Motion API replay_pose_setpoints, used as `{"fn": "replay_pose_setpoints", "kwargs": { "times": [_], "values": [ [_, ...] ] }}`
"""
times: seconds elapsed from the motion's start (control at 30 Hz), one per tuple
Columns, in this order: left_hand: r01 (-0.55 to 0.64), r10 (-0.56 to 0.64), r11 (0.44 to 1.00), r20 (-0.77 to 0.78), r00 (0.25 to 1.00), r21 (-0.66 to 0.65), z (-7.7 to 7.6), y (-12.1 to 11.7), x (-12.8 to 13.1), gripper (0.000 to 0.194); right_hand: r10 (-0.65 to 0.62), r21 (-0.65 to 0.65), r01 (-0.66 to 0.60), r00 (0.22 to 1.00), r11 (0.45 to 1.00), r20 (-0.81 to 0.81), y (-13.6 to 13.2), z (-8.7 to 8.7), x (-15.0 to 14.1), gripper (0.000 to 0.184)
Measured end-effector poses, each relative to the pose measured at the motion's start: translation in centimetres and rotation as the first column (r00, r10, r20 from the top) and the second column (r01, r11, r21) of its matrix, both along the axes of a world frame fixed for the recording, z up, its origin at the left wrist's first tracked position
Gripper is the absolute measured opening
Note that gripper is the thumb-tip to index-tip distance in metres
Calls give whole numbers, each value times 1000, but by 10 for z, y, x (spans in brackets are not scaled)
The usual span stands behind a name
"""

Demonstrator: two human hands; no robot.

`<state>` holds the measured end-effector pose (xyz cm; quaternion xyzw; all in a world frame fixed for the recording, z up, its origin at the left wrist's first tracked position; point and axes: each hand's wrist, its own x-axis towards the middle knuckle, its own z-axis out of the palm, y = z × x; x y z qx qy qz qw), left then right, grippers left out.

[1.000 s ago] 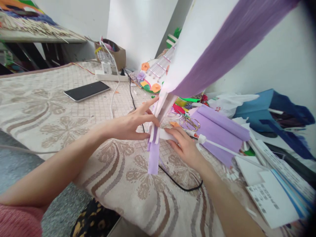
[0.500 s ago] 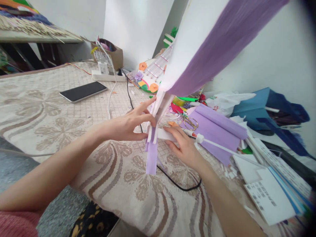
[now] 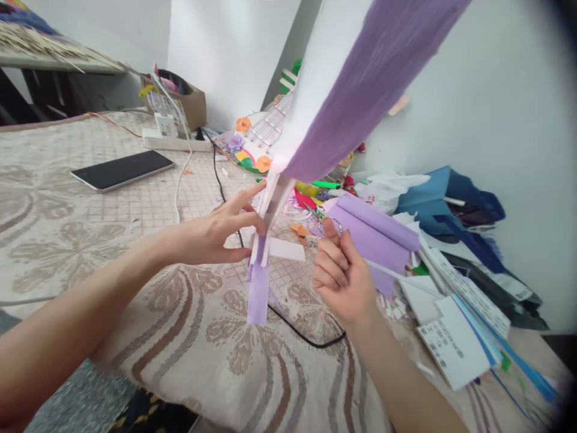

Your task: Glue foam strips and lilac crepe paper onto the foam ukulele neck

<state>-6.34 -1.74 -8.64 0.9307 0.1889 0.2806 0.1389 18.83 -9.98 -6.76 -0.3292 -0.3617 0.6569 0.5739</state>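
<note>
A tall white board structure [image 3: 293,141] edged with purple crepe paper leans up and to the right from the table. Purple paper shows between the white strips at its foot, and a purple strip [image 3: 258,294] hangs out in front. With its fingers apart, my left hand [image 3: 211,231] holds the structure's lower left side, thumb low by the foot. A flat white piece [image 3: 287,249] juts out at the foot's right. My right hand [image 3: 340,273] is closed just right of that piece, in front of gold-handled scissors [image 3: 331,226]; whatever it holds is hidden.
Purple paper [image 3: 378,231], a blue bag [image 3: 428,195] and white printed boards [image 3: 455,343] crowd the right. A phone [image 3: 122,170], a power strip [image 3: 175,142] and a box [image 3: 189,102] are left. A black cable [image 3: 311,343] loops in front.
My right hand has drawn back from the white piece and closed its fingers; the piece stays at the foot. My left hand keeps its place on the structure. The view has swung right.
</note>
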Motion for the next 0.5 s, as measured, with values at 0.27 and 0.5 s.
{"fn": "replay_pose_setpoints", "kwargs": {
  "times": [0.27, 0.5],
  "values": [
    [7, -7, 1000, 5, 1000, -3, 0, 1, 0, 24, 25, -63, -36, 987, 997, -160, 0, -8, 3, 30],
    [-2, 2, 1000, 3, 1000, -18, -1, 1, 0, 25, 19, -96, -42, 973, 995, -230, 0, -8, 3, 32]
  ]
}}
